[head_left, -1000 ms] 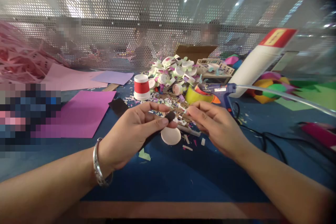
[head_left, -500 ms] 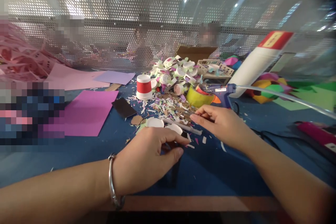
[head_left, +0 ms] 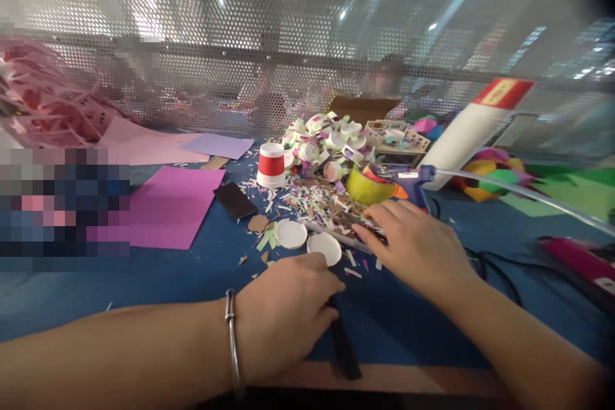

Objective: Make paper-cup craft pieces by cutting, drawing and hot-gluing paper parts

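Note:
My left hand [head_left: 283, 314] rests low on the blue table [head_left: 192, 275] near its front edge, fingers closed on a dark paper strip [head_left: 343, 346] that runs toward the edge. My right hand [head_left: 413, 246] lies palm down at the right of a heap of paper scraps [head_left: 321, 202], fingertips on a thin pale stick [head_left: 336, 237]; whether it grips the stick is hidden. Two white paper discs [head_left: 307, 240] lie between the hands. A silver bangle [head_left: 232, 343] sits on my left wrist.
A red and white cup [head_left: 271, 165], a yellow tape roll [head_left: 368, 184] and a blue glue gun [head_left: 413, 179] stand behind the scraps. Purple paper [head_left: 168, 205] lies left, a dark card [head_left: 234, 200] beside it. A big glue bottle [head_left: 468, 131] leans at right. Black cable [head_left: 490, 266] trails right.
My left hand has come down from mid-air to the table edge with the dark strip. My right hand has moved forward onto the scraps. The view has tilted down a little.

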{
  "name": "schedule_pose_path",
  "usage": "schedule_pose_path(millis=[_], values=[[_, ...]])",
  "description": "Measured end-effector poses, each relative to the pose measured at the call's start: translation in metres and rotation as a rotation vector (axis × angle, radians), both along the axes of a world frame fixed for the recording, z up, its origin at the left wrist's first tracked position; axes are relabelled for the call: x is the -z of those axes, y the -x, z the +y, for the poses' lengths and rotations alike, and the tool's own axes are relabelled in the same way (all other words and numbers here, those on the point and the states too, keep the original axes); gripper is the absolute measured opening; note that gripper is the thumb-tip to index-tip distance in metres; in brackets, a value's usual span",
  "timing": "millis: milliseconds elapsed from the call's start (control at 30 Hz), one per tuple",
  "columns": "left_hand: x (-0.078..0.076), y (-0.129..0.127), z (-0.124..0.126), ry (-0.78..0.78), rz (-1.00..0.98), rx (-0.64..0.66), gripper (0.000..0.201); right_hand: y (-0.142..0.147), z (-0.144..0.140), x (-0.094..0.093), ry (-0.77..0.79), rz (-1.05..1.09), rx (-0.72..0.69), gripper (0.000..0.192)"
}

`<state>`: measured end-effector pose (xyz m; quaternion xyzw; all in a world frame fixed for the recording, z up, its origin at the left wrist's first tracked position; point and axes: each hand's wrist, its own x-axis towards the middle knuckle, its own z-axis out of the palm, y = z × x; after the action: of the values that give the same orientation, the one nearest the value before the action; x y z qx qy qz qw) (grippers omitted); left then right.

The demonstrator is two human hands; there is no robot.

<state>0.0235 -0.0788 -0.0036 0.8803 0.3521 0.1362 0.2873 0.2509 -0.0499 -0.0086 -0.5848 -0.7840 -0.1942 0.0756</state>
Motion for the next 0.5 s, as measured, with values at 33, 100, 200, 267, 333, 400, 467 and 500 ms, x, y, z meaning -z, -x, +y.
schedule_pose_path(millis=[33, 100, 200, 267, 333, 400, 467, 500], values=[[0.001, -0.001, 0.000, -0.035, 0.051, 0.006, 0.021, 0.001, 0.000, 0.000, -0.004, 0.023, -0.050, 0.024], [0.003, -0.002, -0.001, -0.118, 0.149, 0.048, 0.014, 0.002, 0.001, 0.002, 0.056, 0.087, -0.147, 0.022], [0.009, -0.002, -0.003, -0.328, 0.189, 0.122, 0.013, 0.002, 0.005, 0.006, 0.186, 0.143, -0.251, 0.018], [0.012, -0.002, -0.006, -0.438, 0.160, 0.142, 0.010, 0.002, 0.007, 0.008, 0.225, 0.150, -0.280, 0.017], [0.014, -0.001, -0.009, -0.486, 0.151, 0.164, 0.007, 0.001, 0.008, 0.009, 0.220, 0.161, -0.292, 0.017], [0.015, -0.001, -0.013, -0.543, 0.148, 0.181, 0.007, 0.000, 0.007, 0.008, 0.197, 0.194, -0.296, 0.015], [0.016, -0.002, -0.016, -0.601, 0.141, 0.194, 0.009, -0.001, 0.005, 0.005, 0.184, 0.262, -0.286, 0.013], [0.016, -0.002, -0.017, -0.619, 0.135, 0.201, 0.011, -0.002, 0.004, 0.003, 0.184, 0.308, -0.278, 0.012]])
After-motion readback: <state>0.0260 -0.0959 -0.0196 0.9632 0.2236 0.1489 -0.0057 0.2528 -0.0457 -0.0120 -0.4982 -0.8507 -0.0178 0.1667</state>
